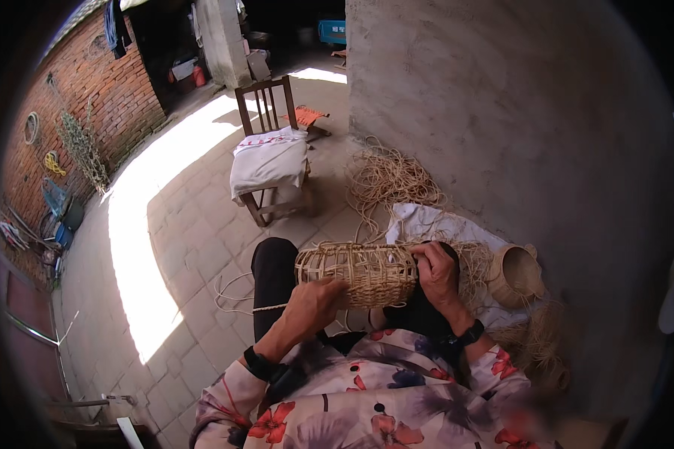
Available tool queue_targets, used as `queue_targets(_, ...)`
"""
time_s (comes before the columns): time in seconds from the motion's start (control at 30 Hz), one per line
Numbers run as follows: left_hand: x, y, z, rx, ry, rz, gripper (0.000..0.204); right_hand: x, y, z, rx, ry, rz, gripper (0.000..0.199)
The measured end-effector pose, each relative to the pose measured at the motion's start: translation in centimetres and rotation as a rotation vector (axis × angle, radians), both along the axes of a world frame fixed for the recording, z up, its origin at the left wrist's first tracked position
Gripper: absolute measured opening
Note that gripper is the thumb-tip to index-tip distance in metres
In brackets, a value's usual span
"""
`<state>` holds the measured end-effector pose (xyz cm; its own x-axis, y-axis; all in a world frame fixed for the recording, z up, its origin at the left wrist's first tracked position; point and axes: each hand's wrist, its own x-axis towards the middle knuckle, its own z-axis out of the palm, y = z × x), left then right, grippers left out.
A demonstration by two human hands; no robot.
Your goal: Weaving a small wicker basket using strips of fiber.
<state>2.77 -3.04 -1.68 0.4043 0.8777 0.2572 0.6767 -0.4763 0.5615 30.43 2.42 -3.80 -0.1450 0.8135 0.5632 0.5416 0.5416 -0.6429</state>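
Both hands, left (pixel 313 299) and right (pixel 436 273), are closed around a half-woven basket (pixel 359 273) on the lap, open paving (pixel 180 247) leftward, while a wall (pixel 517 112), straw coil (pixel 388 178) and chair (pixel 269 153) crowd right and ahead.

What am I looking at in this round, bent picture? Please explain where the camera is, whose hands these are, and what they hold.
The camera is worn on a person's head and looks down, so you see that person's own arms coming in from the bottom. Its wide lens bends straight edges and darkens the corners.

The person sits in a paved yard. Both hands grip a half-woven straw basket lying across the lap: the left hand holds its lower front, the right hand holds its right end.

On the ground by the grey wall lie a pile of loose straw cord, a white cloth and a small finished woven pot. Further off stands a wooden chair with a white cloth draped over the seat. A brick wall is on the left.
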Motion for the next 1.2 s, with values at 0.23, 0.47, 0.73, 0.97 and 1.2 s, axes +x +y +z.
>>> queue_targets(0.23,0.3,-0.4,0.0,0.215,0.243,0.133,0.022,-3.6,-2.1,0.5,-0.164,0.062,0.333,0.029)
queue_targets(0.47,-0.2,-1.6,0.9,0.181,0.163,0.249,0.018,-2.7,-1.8,0.2,-0.071,0.064,0.311,0.035)
queue_targets(0.73,-6.0,-2.4,2.8,-0.166,-0.04,0.237,0.018,-2.0,-2.8,0.3,-0.039,-0.304,0.275,0.032)
queue_targets(0.97,-4.7,-5.0,10.7,-0.619,-0.992,-0.268,0.014,-7.5,-3.8,10.4,-0.02,0.045,0.638,0.061)
queue_targets(1.2,-0.9,-2.6,9.2,-0.56,-1.296,-0.262,0.015,-8.0,-6.1,9.1,-0.588,0.633,0.841,0.044)
